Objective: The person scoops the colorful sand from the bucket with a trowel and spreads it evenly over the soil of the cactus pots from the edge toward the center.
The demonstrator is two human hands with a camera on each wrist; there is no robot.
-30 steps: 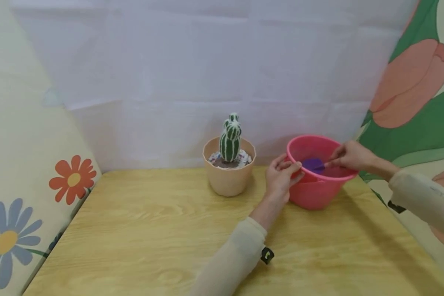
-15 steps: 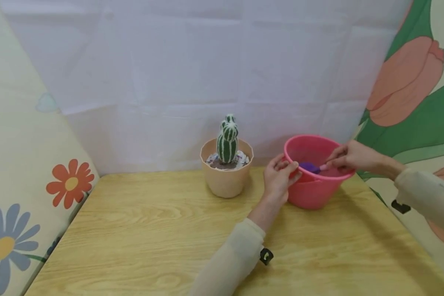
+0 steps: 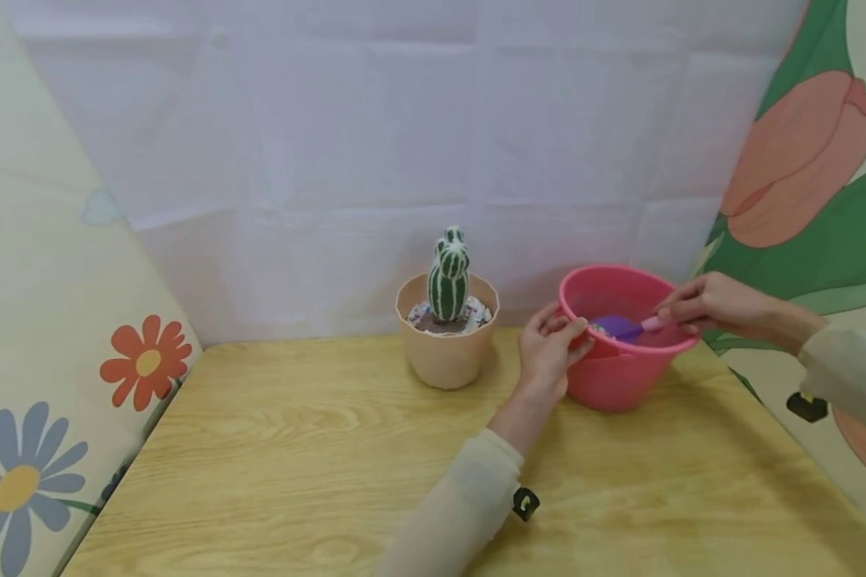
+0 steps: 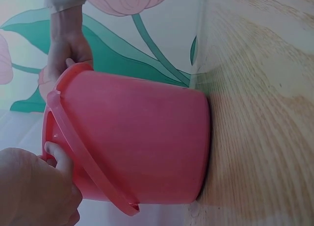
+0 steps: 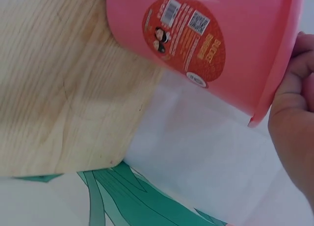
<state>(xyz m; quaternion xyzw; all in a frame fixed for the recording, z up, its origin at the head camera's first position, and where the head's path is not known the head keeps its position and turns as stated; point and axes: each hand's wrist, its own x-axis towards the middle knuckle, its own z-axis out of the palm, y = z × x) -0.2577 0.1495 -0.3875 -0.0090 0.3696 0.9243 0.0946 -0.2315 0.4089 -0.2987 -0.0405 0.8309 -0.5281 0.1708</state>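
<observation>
A pink bucket (image 3: 609,385) stands on the right of the table. My left hand (image 3: 544,350) grips its near-left rim, thumb on the edge; in the left wrist view that hand (image 4: 37,189) is by the bucket's handle (image 4: 91,157). Above the far-right rim, my right hand (image 3: 718,306) pinches the pink handle of a small purple shovel (image 3: 624,330). The shovel's blade is inside the bucket, with small multicoloured bits beside it. The bucket's bottom is hidden. In the right wrist view, the right hand (image 5: 294,96) is partly cut off beside the rim.
Left of the bucket, a peach flowerpot (image 3: 447,365) holds a green-and-white cactus (image 3: 448,292) amid whitish speckled filling. A white sheet (image 3: 346,160) hangs behind the wooden table (image 3: 296,473). Floral panels flank both sides.
My right hand has drawn back to the right and raised the shovel inside the bucket, so coloured bits by its blade now show. The left hand keeps its grip on the rim.
</observation>
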